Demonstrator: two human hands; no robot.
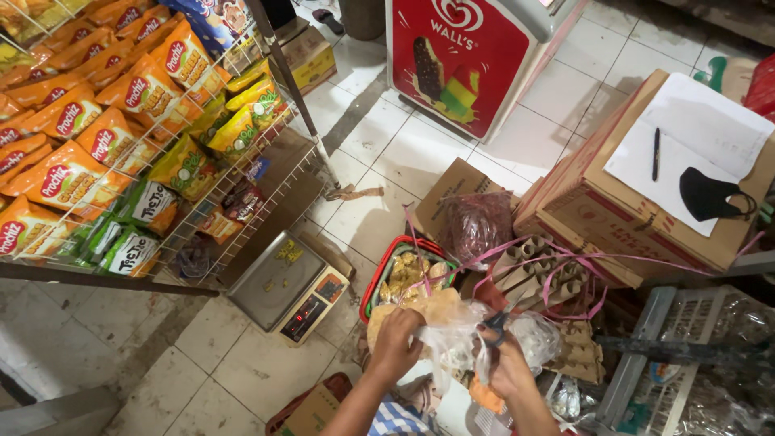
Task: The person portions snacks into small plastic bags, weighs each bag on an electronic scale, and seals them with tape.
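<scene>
head | both hands [448, 347] grip clear plastic bag [452, 339] | scissors [494, 329], apparently, in right

Open tiled floor [379, 153] is seen ahead and to the left, and room to pass is offered there. That side is bounded by a wire snack rack [145, 137], and a digital scale [289, 284] is parked on the floor just below it. Straight ahead of the left hand [395, 343], the way is blocked by a red basket [395, 274]. Around the right hand [508, 363], space is crowded by a clear plastic bag [452, 339] and loops of pink string [557, 266]. Further right, passage is closed off by stacked cardboard boxes [597, 202] and a grey crate [646, 347]. The far floor is ended by a red freezer [468, 56].
</scene>
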